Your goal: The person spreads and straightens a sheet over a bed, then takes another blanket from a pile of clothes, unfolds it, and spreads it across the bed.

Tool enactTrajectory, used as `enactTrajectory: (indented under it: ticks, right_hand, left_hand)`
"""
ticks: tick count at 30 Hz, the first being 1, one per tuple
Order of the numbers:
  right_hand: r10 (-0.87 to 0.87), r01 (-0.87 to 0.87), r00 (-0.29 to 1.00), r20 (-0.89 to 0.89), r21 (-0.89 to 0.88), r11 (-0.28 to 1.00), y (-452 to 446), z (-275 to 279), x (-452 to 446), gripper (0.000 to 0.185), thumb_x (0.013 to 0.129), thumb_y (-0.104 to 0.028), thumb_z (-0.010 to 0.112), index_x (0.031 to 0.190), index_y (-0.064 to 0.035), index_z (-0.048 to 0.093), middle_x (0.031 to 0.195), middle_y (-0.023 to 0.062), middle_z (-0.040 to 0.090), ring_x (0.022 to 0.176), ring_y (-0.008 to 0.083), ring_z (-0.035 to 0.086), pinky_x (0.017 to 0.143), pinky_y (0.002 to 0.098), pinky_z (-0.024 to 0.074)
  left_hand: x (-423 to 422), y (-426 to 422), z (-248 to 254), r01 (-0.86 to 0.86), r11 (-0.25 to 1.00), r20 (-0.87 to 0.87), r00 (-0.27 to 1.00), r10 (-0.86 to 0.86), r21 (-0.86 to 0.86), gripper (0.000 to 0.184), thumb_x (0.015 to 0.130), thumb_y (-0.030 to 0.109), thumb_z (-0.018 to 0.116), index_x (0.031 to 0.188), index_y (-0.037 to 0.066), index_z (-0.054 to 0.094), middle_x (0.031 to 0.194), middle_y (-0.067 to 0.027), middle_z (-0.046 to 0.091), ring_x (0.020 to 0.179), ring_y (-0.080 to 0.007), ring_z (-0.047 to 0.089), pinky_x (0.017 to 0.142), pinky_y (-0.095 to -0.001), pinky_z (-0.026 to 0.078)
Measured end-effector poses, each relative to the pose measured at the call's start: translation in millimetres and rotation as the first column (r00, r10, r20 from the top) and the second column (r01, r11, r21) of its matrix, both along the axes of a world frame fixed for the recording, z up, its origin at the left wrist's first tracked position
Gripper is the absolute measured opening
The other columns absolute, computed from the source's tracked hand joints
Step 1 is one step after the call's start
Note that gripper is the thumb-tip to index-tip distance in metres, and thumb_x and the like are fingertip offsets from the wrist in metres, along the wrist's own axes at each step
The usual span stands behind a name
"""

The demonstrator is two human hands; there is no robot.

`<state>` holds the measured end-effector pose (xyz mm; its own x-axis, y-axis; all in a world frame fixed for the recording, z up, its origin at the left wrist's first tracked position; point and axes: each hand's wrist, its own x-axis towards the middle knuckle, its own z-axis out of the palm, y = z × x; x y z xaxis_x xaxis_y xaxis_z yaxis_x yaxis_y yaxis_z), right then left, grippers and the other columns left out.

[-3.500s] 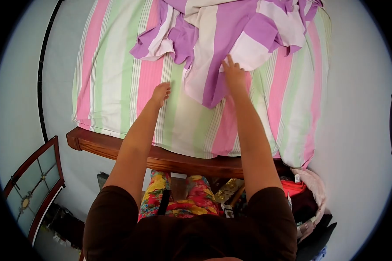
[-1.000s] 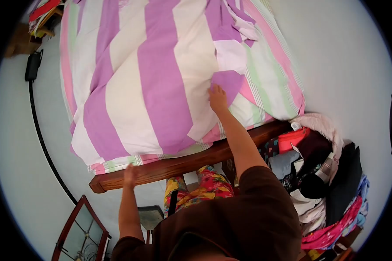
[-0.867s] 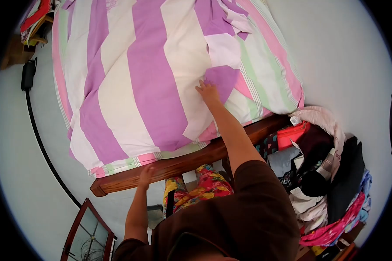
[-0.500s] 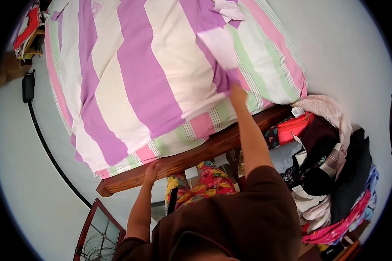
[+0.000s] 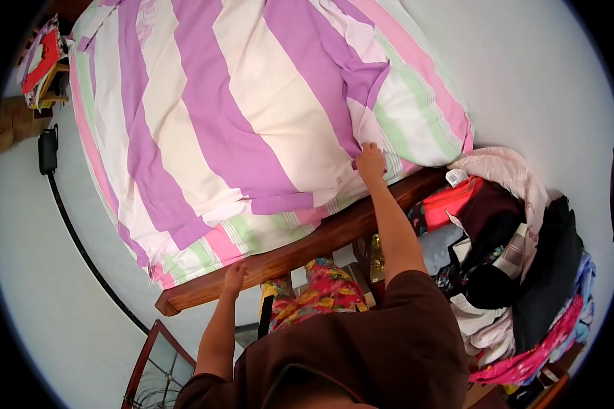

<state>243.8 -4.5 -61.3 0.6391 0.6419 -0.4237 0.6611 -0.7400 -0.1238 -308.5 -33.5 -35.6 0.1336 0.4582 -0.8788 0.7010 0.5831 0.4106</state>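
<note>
A purple, white and cream striped cover (image 5: 218, 116) lies spread over the bed, with wrinkles and a bunched fold along its right side. Beneath it shows a pink, green and white striped sheet (image 5: 416, 102). My right hand (image 5: 370, 162) is closed on the cover's near right corner, close to the wooden bed edge. Down at the left, my left hand (image 5: 236, 276) is beside the wooden edge with its fingers apart and nothing in them.
The wooden bed rail (image 5: 273, 262) runs between me and the mattress. A heap of clothes (image 5: 498, 273) stands at the right. At the lower left is a framed glass panel (image 5: 158, 365); a black cable (image 5: 82, 238) runs along the left.
My right hand has taken hold of the cover's near right part, and the folded-over piece there is now opened out toward the right. My left hand stays near the rail.
</note>
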Motion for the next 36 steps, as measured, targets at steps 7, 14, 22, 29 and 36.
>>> enactTrajectory:
  ticks: [7, 14, 22, 29, 36]
  right_hand:
    - [-0.378, 0.39, 0.921, -0.096, 0.227, 0.892, 65, -44, 30, 0.056, 0.077, -0.021, 0.061, 0.127, -0.0097, 0.04, 0.134, 0.0174, 0.032, 0.118, 0.036, 0.037, 0.092, 0.0424, 0.0399]
    - [-0.367, 0.34, 0.927, 0.083, 0.231, 0.912, 73, -126, 61, 0.051, 0.077, -0.022, 0.06, 0.122, -0.0038, 0.045, 0.132, 0.0184, 0.036, 0.114, 0.0357, 0.042, 0.09, 0.0411, 0.0413]
    - [-0.467, 0.46, 0.882, -0.062, 0.33, 0.825, 54, -104, 121, 0.039, 0.069, -0.028, 0.069, 0.101, -0.0068, 0.063, 0.092, 0.0157, 0.064, 0.084, 0.0313, 0.061, 0.077, 0.037, 0.0466]
    - [-0.538, 0.51, 0.843, 0.007, 0.31, 0.803, 78, -92, 79, 0.065, 0.067, -0.027, 0.071, 0.121, -0.0023, 0.046, 0.107, 0.0207, 0.057, 0.09, 0.0363, 0.059, 0.085, 0.0371, 0.0458]
    - [0.031, -0.086, 0.981, 0.193, 0.285, 0.955, 99, -137, 46, 0.022, 0.082, -0.021, 0.048, 0.089, -0.0048, 0.061, 0.092, 0.0131, 0.061, 0.082, 0.0297, 0.059, 0.073, 0.04, 0.0468]
  left_hand:
    - [9, -9, 12, -0.011, 0.998, 0.045, 0.999, 0.008, 0.06, 0.031, 0.088, 0.019, 0.049, 0.111, -0.001, 0.054, 0.087, -0.0092, 0.061, 0.072, -0.015, 0.059, 0.067, -0.027, 0.046]
    - [-9, -28, 18, 0.003, 1.0, -0.021, 1.0, -0.004, -0.022, 0.029, 0.088, 0.018, 0.05, 0.109, -0.001, 0.054, 0.085, -0.0095, 0.061, 0.072, -0.0143, 0.058, 0.065, -0.027, 0.046]
    - [-5, -38, 18, -0.005, 1.0, 0.01, 1.0, 0.005, -0.026, 0.031, 0.088, 0.018, 0.05, 0.112, -0.001, 0.052, 0.086, -0.0094, 0.061, 0.072, -0.0144, 0.059, 0.067, -0.0264, 0.047]
    - [-5, -45, 20, -0.042, 0.999, -0.006, 0.999, 0.042, -0.035, 0.031, 0.089, 0.019, 0.048, 0.114, 0.001, 0.052, 0.09, -0.0088, 0.061, 0.074, -0.0135, 0.059, 0.066, -0.0257, 0.045]
    - [-13, -55, 11, -0.038, 0.999, -0.026, 0.999, 0.037, -0.037, 0.033, 0.09, 0.023, 0.047, 0.113, 0.0, 0.053, 0.09, -0.0055, 0.061, 0.073, -0.0111, 0.056, 0.065, -0.0247, 0.043]
